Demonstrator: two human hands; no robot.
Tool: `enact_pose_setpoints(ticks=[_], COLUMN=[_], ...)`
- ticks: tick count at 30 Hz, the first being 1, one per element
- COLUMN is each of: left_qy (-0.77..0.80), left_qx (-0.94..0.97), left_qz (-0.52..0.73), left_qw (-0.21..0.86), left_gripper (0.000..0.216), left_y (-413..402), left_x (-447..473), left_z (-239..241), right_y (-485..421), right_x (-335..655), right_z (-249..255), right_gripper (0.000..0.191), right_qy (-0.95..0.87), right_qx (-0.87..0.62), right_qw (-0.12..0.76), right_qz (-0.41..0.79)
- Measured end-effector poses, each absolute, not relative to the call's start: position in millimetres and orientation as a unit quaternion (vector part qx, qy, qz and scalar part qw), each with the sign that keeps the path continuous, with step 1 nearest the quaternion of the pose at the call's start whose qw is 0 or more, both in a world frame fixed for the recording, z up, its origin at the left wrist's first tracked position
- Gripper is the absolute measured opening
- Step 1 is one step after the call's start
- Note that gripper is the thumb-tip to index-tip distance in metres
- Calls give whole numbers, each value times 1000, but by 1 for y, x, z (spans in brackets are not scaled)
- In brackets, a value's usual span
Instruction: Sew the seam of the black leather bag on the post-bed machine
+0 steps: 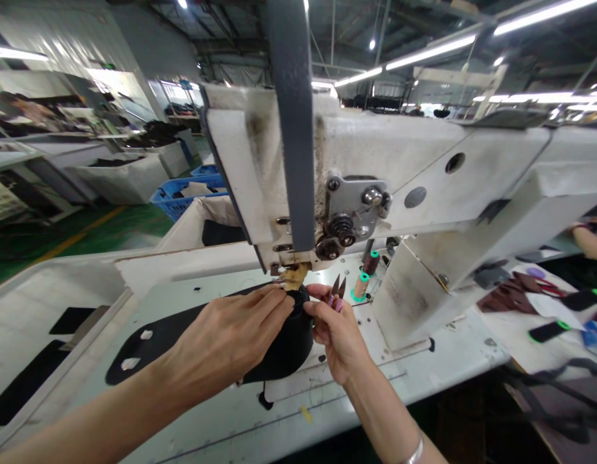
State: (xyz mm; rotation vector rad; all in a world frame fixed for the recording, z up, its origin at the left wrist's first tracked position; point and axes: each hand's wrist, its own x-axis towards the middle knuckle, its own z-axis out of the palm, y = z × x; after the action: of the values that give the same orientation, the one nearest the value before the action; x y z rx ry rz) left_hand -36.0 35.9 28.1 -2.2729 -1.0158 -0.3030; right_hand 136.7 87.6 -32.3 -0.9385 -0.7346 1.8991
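Note:
My left hand (225, 338) lies over a black piece of material (283, 351) at the needle area of a white industrial sewing machine (376, 174), its fingers curved and pressing the piece under the presser foot (293, 276). My right hand (337, 328) is closed on small thread snips (338, 291) with purple handles, their blades pointing up, while its fingertips touch the black piece's right edge. The needle is hidden behind a grey vertical strap (291, 122).
Brown and tan thread spools (365, 274) stand behind the snips. A long black cut piece (153, 338) lies on the table at left. Dark leather pieces (511, 293) and another person's arm (588, 238) are at right. White bins and a blue crate (182, 193) stand on the green floor.

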Motion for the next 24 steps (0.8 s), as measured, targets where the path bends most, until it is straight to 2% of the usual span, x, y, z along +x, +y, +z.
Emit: enact_pose_setpoints(ticks=[5,11,15,18,20,24], left_qy=[-460,-535,-555,-552,-539,-493], left_qx=[-809,-760,-752,-750,-755,-794], left_qz=[-162,-213,-222,-239,-253,-275], left_qw=[329,301,278,275,275,226], left_gripper=[18,13,13,16,18,19], left_y=[38,39,37,37,37,37], left_x=[-24,-17,-16,-17,-19,-30], left_z=[16,9,6,3,1,3], right_y=[89,89,96,102,103,102], right_x=[137,143,160,173,175,164], right_z=[-29,-30,-31,-26,-22,-20], right_gripper=[37,36,26,26,26,28], right_qy=[-297,-345,-502,-626,-646,-534], right_qx=[-391,-395,-400,-392,-374,-349], right_qw=[424,412,445,407,375,393], right_qz=[761,746,624,537,549,663])
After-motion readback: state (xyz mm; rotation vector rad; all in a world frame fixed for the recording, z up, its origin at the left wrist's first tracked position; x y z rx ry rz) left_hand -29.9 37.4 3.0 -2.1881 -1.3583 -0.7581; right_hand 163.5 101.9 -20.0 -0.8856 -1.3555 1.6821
